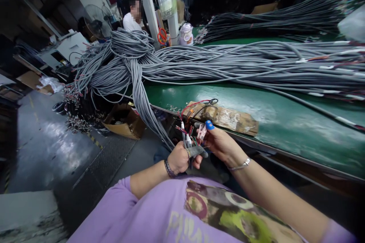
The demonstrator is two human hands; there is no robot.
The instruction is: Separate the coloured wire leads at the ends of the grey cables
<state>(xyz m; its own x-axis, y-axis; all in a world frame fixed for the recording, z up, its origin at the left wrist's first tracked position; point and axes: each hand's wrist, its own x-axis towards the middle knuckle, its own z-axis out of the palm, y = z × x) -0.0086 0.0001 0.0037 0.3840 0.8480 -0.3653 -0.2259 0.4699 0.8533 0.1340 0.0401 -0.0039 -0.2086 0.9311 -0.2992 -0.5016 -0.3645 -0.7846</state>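
Note:
My left hand (179, 157) is closed around the ends of several grey cables (188, 142), a grey cover on one finger. Thin coloured wires (196, 139) fan out of the stripped cable ends, with white sleeves just below some of them. Beside it, my right hand (221, 142), a blue cover (209, 125) on a fingertip, pinches a small pale pink clip-like piece (202, 132) close to these wires. Its exact kind is unclear, and some of the fingers behind it are hidden. Beyond both hands, a worn wooden board (236, 119) lies at the bench edge.
A long bundle of grey cables (199, 62) runs along the green bench (176, 95) and hangs over its left end. Darker cables (273, 22) lie behind. A cardboard box (125, 125) stands on the floor at left. Scissors (162, 36) hang near a post; a person (132, 17) sits beyond.

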